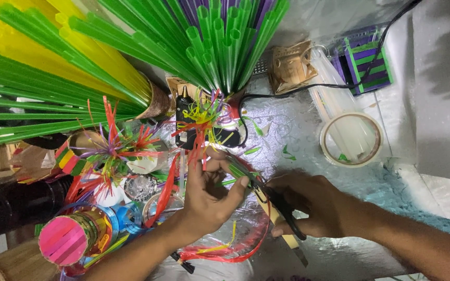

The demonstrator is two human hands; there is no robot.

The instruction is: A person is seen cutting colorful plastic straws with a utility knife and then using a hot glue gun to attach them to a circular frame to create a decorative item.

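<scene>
The left hand point(209, 195) pinches a thin green straw point(239, 171) between the thumb and the fingers, so the hand is closed on it, in the middle of the table just below a small flower made of cut straw strips point(204, 120). The right hand point(308, 208) holds a pair of black scissors point(282, 208), with the fingers through the handles, and the blades point up-left toward the green straw and meet it near the left thumb. I cannot tell if the blades are open or closed. Under the hands lie red and yellow strips point(225, 252) on the silver table cover point(287, 130). To the right, well apart, lies a roll of clear tape point(351, 139). At the top stands a big bunch of green straws point(220, 47), and on the left a pink roll point(63, 239) beside another straw flower point(113, 148).
</scene>
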